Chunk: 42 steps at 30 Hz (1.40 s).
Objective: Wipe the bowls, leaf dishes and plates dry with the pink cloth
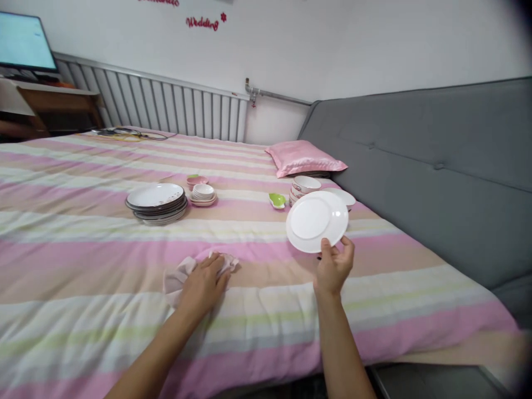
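My right hand [334,267] grips a white plate [316,221] by its lower edge, thumb on the near face. The plate is held up and tilted, partly covering what stands behind it. On the bed, my left hand [204,285] rests with its fingers closed over a crumpled pale pink cloth [178,280]. Beyond the raised plate stand a stack of white bowls [306,184] with a reddish pattern and another white plate [343,195]. A green leaf-shaped dish [277,200] lies left of the bowls.
Dark-rimmed plates [157,197] form a stack at left, beside small stacked dishes [203,194]. A striped sheet covers the bed [266,310]. A pink pillow [303,157] lies by the grey headboard [424,160]. Cables [133,134] lie near the radiator [166,102]; a monitor [27,41] stands far left.
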Motion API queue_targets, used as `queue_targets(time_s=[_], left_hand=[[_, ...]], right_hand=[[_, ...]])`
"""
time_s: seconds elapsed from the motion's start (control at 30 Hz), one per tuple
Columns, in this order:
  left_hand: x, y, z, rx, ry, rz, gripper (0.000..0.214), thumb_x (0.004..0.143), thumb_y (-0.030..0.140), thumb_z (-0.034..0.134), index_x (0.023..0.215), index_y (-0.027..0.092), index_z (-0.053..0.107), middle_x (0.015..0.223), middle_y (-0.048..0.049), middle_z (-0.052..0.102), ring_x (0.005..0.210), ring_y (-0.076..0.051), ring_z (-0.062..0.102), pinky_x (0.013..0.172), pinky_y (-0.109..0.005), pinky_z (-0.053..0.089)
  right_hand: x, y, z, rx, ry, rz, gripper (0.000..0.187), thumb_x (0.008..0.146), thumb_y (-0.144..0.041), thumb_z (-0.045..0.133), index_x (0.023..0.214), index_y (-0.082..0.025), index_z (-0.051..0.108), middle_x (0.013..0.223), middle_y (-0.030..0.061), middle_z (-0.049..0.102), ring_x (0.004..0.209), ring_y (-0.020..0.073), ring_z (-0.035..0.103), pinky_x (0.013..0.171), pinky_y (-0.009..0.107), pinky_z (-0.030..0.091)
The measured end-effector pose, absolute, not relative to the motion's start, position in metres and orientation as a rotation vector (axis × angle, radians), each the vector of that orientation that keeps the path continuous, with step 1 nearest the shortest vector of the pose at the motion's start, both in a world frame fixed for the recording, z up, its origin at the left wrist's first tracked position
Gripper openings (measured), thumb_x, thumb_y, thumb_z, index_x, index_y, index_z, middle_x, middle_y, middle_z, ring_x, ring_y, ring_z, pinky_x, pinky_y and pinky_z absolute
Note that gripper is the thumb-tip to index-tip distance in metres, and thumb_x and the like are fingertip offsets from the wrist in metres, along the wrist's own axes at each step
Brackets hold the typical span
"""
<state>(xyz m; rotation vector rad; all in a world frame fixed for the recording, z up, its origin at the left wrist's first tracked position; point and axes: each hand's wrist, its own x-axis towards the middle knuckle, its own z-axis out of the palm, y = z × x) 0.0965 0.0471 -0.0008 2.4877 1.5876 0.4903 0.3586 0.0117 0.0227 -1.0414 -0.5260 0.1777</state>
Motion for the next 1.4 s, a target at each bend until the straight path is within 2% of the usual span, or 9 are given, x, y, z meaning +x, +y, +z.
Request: queue_targets(time_s=[0.3, 0.4, 0.5, 0.6, 0.67, 0.77, 1.07, 1.23, 1.4], left_hand=[[0.100, 0.056, -0.007, 2.592, 1.520, 0.463, 0.041, 0.088, 0.036, 0.040, 0.116, 0.014, 0.059, 0.129, -0.0154, 0.056, 0.124, -0.027, 0.049, 0.102, -0.041, 0.039], [0.099, 0.059, -0.013, 2.629, 1.523, 0.502, 0.043, 0.088, 0.038, 0.039, 0.117, 0.013, 0.059, 0.130, -0.0157, 0.056, 0.125, -0.028, 0.048, 0.104, -0.042, 0.036], [0.098, 0.062, -0.019, 2.645, 1.527, 0.504, 0.045, 0.088, 0.041, 0.038, 0.116, 0.013, 0.060, 0.130, -0.0151, 0.056, 0.126, -0.029, 0.047, 0.105, -0.043, 0.036], [0.099, 0.064, -0.022, 2.663, 1.518, 0.492, 0.047, 0.089, 0.044, 0.037, 0.117, 0.014, 0.060, 0.129, -0.0142, 0.057, 0.125, -0.029, 0.047, 0.104, -0.043, 0.037], [0.099, 0.065, -0.022, 2.670, 1.513, 0.498, 0.048, 0.089, 0.046, 0.036, 0.116, 0.015, 0.060, 0.128, -0.0144, 0.057, 0.125, -0.029, 0.048, 0.103, -0.043, 0.038], [0.101, 0.065, -0.021, 2.677, 1.514, 0.488, 0.050, 0.089, 0.046, 0.034, 0.117, 0.014, 0.060, 0.128, -0.0155, 0.057, 0.125, -0.030, 0.048, 0.103, -0.044, 0.038], [0.103, 0.061, -0.018, 2.632, 1.528, 0.498, 0.048, 0.089, 0.045, 0.034, 0.116, 0.015, 0.060, 0.129, -0.0123, 0.057, 0.125, -0.029, 0.047, 0.104, -0.045, 0.036], [0.099, 0.056, -0.016, 2.588, 1.500, 0.524, 0.043, 0.090, 0.041, 0.037, 0.116, 0.017, 0.061, 0.128, -0.0106, 0.058, 0.125, -0.027, 0.048, 0.106, -0.041, 0.036], [0.100, 0.047, -0.008, 2.581, 1.491, 0.563, 0.039, 0.090, 0.036, 0.040, 0.117, 0.018, 0.062, 0.128, -0.0103, 0.058, 0.124, -0.024, 0.049, 0.107, -0.040, 0.036]], right_hand=[[0.426, -0.027, 0.013, -1.421, -0.387, -0.370, 0.041, 0.079, -0.029, 0.052, 0.116, -0.013, 0.046, 0.109, 0.0176, 0.063, 0.094, 0.0231, 0.066, 0.078, 0.034, 0.052], [0.442, -0.039, 0.003, -1.722, -0.314, -0.502, 0.038, 0.083, -0.030, 0.049, 0.118, -0.016, 0.053, 0.100, 0.0148, 0.068, 0.090, 0.0259, 0.067, 0.074, 0.033, 0.050], [0.458, -0.048, -0.012, -2.083, -0.353, -0.570, 0.036, 0.087, -0.037, 0.045, 0.117, -0.023, 0.060, 0.085, 0.0110, 0.071, 0.076, 0.0279, 0.067, 0.065, 0.034, 0.045], [0.471, -0.052, -0.029, -2.288, -0.665, -0.502, 0.035, 0.089, -0.033, 0.042, 0.114, -0.026, 0.065, 0.080, 0.0092, 0.071, 0.069, 0.0247, 0.064, 0.060, 0.031, 0.040], [0.477, -0.051, -0.040, -2.281, -0.992, -0.422, 0.031, 0.085, -0.023, 0.045, 0.104, -0.025, 0.070, 0.085, 0.0085, 0.071, 0.075, 0.0217, 0.063, 0.065, 0.029, 0.039], [0.482, -0.048, -0.053, -2.287, -1.122, -0.350, 0.029, 0.082, -0.019, 0.049, 0.098, -0.025, 0.072, 0.085, 0.0075, 0.071, 0.078, 0.0203, 0.061, 0.069, 0.028, 0.040], [0.493, -0.037, -0.064, -2.152, -1.250, -0.342, 0.029, 0.085, -0.022, 0.047, 0.100, -0.025, 0.071, 0.103, 0.0045, 0.071, 0.092, 0.0192, 0.061, 0.095, 0.035, 0.038], [0.490, -0.039, -0.065, -2.067, -1.340, -0.380, 0.033, 0.086, -0.036, 0.045, 0.101, -0.020, 0.070, 0.102, 0.0071, 0.071, 0.094, 0.0227, 0.062, 0.096, 0.040, 0.038], [0.478, -0.040, -0.058, -1.903, -1.333, -0.501, 0.043, 0.082, -0.044, 0.047, 0.105, -0.014, 0.068, 0.105, 0.0130, 0.069, 0.097, 0.0286, 0.061, 0.088, 0.043, 0.043]])
